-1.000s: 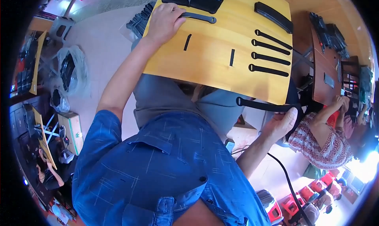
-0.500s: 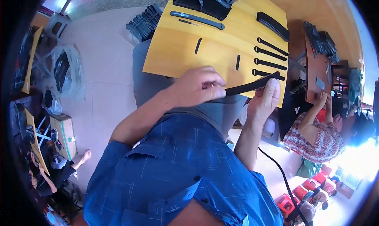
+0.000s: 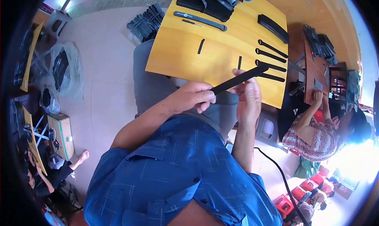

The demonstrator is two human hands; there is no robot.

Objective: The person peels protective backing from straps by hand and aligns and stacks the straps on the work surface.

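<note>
My left hand (image 3: 195, 96) pinches the lower left end of a black strap (image 3: 241, 79), which slants up to the right above the edge of the yellow work board (image 3: 173, 56). Just under the strap's middle is my right hand (image 3: 248, 97), its fingers apart and partly hidden behind the strap; whether it touches the strap I cannot tell. Past the strap's far end, several slim black straps with looped ends (image 3: 271, 57) lie in a row on the board. Two short black strips (image 3: 201, 46) lie nearer the middle.
A grey strap-like tool (image 3: 200, 20), a thin pen-like tool (image 3: 192, 23), a black pouch (image 3: 205, 6) and a black bundle (image 3: 273, 28) lie on the board. Bundled dark straps (image 3: 146, 23) sit to its left. Another person (image 3: 316, 133) sits at a brown table (image 3: 316, 76) on the right.
My right hand has let go of the strap's far end and moved left and down, its fingers opening. My left hand has shifted slightly left, still holding the strap, which now slants more steeply.
</note>
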